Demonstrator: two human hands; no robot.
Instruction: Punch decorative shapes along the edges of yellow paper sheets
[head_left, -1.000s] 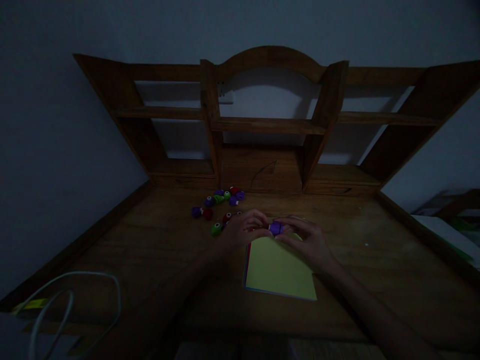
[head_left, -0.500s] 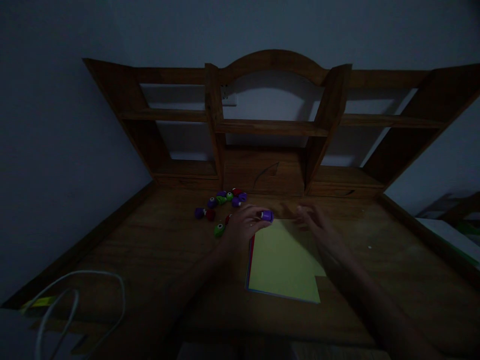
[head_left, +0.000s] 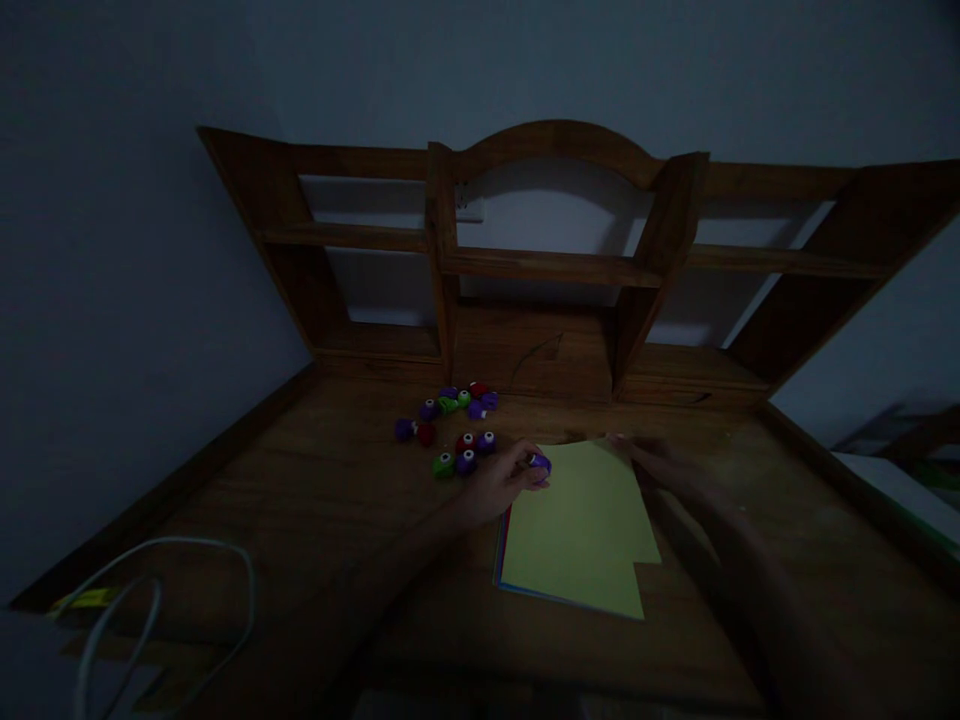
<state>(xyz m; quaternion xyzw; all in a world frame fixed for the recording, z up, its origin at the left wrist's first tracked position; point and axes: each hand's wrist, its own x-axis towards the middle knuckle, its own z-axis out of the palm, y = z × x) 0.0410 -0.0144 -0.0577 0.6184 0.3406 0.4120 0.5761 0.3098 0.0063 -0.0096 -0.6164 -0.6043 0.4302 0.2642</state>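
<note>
My left hand (head_left: 504,480) is closed around a small purple bottle-shaped piece (head_left: 540,466) with a pale end, held over the upper left corner of the yellow paper (head_left: 577,530). My right hand (head_left: 641,456) is at the paper's upper right corner, its fingers closed on the edge; they are dim and partly blurred. The yellow paper tops a stack with red and blue edges showing at the left. Left of my left hand sit a green piece (head_left: 443,464), a red piece (head_left: 466,442) and purple pieces (head_left: 487,441) with white-ringed ends.
Several more coloured pieces (head_left: 448,404) lie further back, and a purple and red pair (head_left: 415,431) lies to their left. A wooden shelf unit (head_left: 551,265) stands at the back of the desk (head_left: 315,510). A white cable (head_left: 251,580) loops at the lower left.
My left hand has moved down and slightly right with the purple piece, now tilted, uncovering pieces behind it. My right hand has come to the paper's upper right corner. The view has shifted slightly.
</note>
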